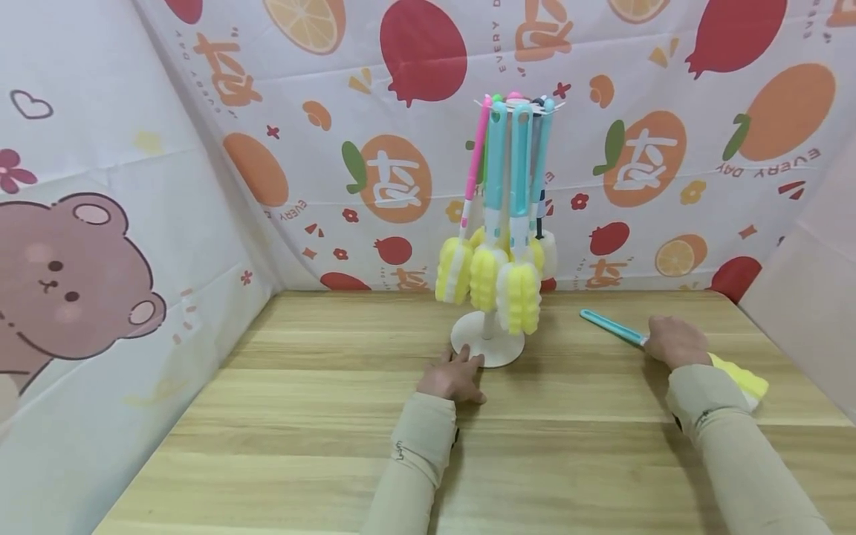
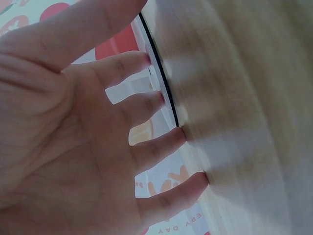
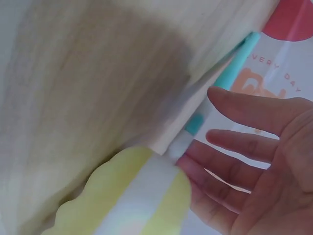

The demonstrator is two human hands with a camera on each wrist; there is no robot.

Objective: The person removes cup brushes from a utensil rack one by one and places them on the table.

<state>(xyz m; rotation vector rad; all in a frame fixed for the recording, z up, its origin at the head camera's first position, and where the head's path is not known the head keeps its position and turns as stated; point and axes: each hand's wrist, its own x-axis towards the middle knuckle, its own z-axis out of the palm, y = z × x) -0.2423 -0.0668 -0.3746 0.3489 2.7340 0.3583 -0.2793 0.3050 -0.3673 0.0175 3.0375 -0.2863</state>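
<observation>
My left hand is spread, its fingertips at the rim of the round white base of a brush stand; in the left wrist view, the fingers extend to the base's dark-edged rim and the tabletop. On the right, my right hand is at the neck of a sponge bottle brush lying on the table. The right wrist view has its thumb beside the teal handle and loosely bent fingers near the white neck, the yellow-and-white sponge head below them.
Several sponge brushes hang from the stand's top, with teal, pink, green and dark handles. The wooden table meets a fruit-printed cloth at the back. Cloth walls rise on both sides, a bear printed on the left one.
</observation>
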